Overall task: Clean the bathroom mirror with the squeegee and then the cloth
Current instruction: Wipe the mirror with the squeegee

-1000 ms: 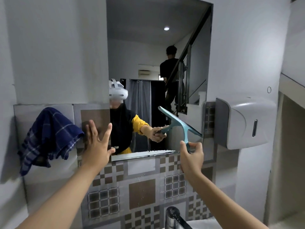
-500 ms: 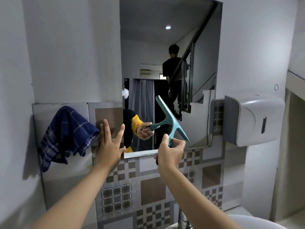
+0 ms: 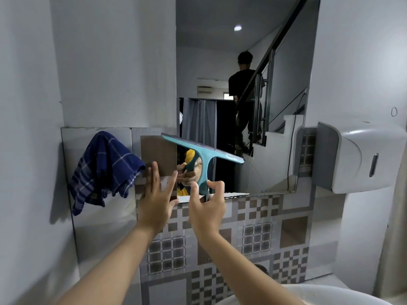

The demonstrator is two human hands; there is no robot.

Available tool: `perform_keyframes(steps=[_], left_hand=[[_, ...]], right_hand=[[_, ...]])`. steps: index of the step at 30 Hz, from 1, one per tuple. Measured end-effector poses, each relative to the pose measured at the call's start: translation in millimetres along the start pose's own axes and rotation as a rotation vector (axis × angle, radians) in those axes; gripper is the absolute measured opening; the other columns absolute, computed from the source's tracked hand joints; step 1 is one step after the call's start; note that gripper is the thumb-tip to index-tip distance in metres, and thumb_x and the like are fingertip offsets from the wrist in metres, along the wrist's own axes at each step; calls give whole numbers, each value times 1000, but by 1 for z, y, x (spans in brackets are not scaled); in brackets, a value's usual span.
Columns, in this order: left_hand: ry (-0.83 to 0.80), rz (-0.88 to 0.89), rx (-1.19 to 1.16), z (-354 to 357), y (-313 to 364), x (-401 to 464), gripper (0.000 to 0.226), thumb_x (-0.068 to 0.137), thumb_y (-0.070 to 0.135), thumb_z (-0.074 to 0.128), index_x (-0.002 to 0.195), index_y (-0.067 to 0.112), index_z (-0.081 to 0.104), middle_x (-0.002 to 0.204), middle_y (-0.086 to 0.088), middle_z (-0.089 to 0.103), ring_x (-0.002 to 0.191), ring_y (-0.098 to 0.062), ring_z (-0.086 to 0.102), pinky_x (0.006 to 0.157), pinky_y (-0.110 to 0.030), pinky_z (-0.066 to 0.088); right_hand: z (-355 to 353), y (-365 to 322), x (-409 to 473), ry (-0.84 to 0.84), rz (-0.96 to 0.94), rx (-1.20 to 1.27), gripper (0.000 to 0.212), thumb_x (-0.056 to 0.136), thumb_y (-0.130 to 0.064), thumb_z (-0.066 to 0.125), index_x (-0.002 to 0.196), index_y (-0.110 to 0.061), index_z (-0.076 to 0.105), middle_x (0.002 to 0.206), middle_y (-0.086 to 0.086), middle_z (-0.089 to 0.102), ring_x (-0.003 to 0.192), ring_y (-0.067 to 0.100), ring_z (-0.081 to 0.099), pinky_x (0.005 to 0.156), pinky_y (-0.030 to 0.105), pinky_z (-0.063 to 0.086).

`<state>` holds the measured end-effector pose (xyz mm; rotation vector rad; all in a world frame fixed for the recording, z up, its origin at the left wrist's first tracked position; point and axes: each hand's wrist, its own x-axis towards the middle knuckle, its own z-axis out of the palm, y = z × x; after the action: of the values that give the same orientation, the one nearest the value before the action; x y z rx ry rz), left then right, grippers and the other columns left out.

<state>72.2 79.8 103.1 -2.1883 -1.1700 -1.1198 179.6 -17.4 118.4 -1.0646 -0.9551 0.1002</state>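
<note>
Fingers [image 3: 217, 186] of the right hand [image 3: 207, 208] are curling round the handle of the teal squeegee [image 3: 203, 158], whose blade is lying tilted across the lower left corner of the mirror [image 3: 242, 84]. The left hand [image 3: 157, 203] is pressing straight, spread fingers against the tiled wall [image 3: 259, 234] beside the mirror's edge. The blue checked cloth [image 3: 103, 168] is hanging on the wall, just left of that hand.

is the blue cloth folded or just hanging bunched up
Bunched up. The cloth hangs in loose, uneven folds against the tiled wall, left of the mirror; what holds it up is hidden.
</note>
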Motion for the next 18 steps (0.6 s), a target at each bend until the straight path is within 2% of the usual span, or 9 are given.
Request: perform_keyframes(steps=[3,6,9,13,15,18], left_hand=[[2,21,-2,3,-4,-3,82,69,30,80,140,18,39,153,-28,7,141,-43,12,96,-51,46],[-8,18,9,7,-7,-3,81,75,34,74,143,24,31,154,-25,3,141,-43,8,96,-55,44],[-12,30,32,9,-8,-3,79,79,38,69,145,29,26,154,-25,3,141,-43,6,97,-57,43],[-3,35,72,10,-9,-4,74,84,43,60,146,31,21,155,-24,0,142,-41,2,97,-58,43],[-8,39,101,9,-10,-4,67,89,50,48,146,32,19,155,-23,-2,143,-41,2,97,-57,43],[-31,33,146,8,-10,-3,64,88,56,29,147,32,18,156,-22,-2,142,-41,4,91,-57,46]], right_hand=[[-13,10,5,-19,-95,-83,24,88,-28,68,92,-23,45,63,-9,54,41,6,38,40,16,31],[-36,23,20,-77,-195,-195,24,87,-27,70,95,-23,48,58,-12,51,37,7,43,36,14,29],[-59,32,37,-123,-294,-286,25,85,-25,73,98,-16,54,56,-11,52,40,10,45,34,25,35],[-82,37,58,-181,-394,-380,28,84,-27,73,100,-12,56,56,-15,52,37,12,41,34,23,37],[-91,39,67,-194,-426,-417,29,83,-28,74,100,-12,56,60,-15,53,35,10,37,33,29,40],[-105,44,80,-221,-469,-462,30,83,-29,74,101,-11,58,60,-16,54,36,10,41,34,30,41]])
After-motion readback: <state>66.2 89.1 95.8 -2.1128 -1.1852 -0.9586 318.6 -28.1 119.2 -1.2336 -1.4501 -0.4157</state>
